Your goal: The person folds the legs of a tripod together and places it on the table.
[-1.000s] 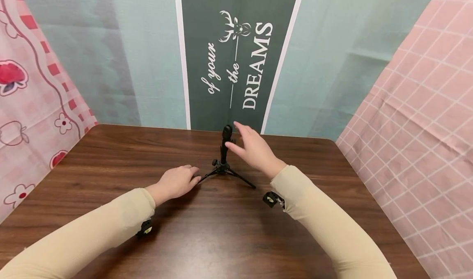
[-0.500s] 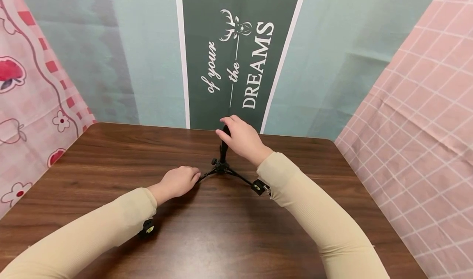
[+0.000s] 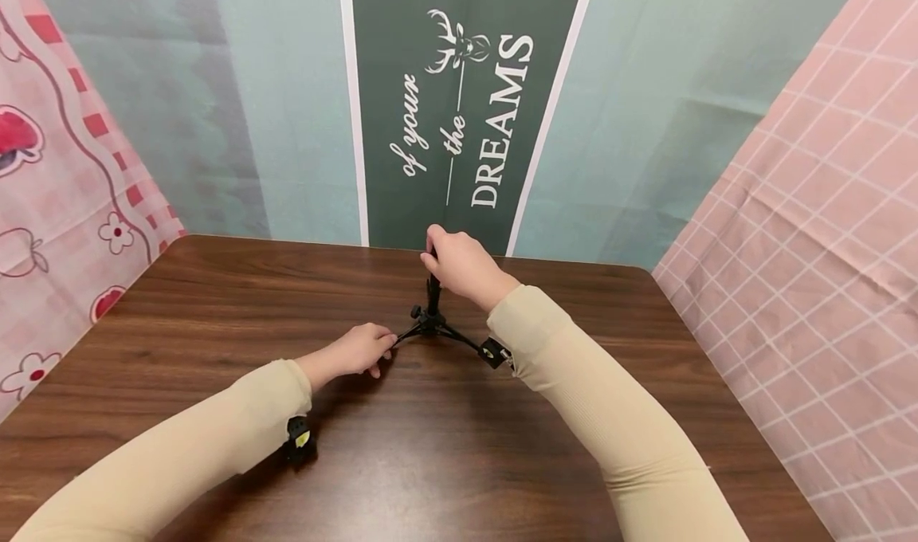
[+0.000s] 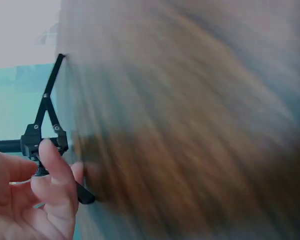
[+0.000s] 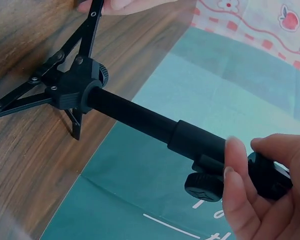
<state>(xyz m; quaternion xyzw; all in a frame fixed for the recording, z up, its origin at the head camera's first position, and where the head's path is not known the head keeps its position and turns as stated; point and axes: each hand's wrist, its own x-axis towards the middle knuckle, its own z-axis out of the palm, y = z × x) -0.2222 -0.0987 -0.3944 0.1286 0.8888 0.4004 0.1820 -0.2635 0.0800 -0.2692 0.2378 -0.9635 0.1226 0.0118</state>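
Note:
A small black tripod (image 3: 432, 324) stands upright on the wooden table with its legs spread. My right hand (image 3: 466, 266) grips the top of its column, fingers curled round the head. In the right wrist view the column (image 5: 135, 113) runs from the leg hub (image 5: 72, 85) to that hand, with a round knob (image 5: 204, 186) just below the fingers. My left hand (image 3: 358, 349) pinches the outer end of the left leg near the tabletop. In the left wrist view its thumb and fingers (image 4: 55, 172) overlap the hub and that leg.
The brown wooden table (image 3: 445, 438) reaches to a blue-green cloth backdrop (image 3: 287, 127) with white lettering. Pink patterned cloth (image 3: 57, 207) hangs at the left, pink checked cloth (image 3: 810, 207) at the right. A small black wrist device (image 3: 493, 352) sits under the right sleeve, near the right leg.
My right hand has moved left onto the tripod's top and closed round it. My left hand has shifted slightly right along the left leg and now pinches it. The tripod stays in place.

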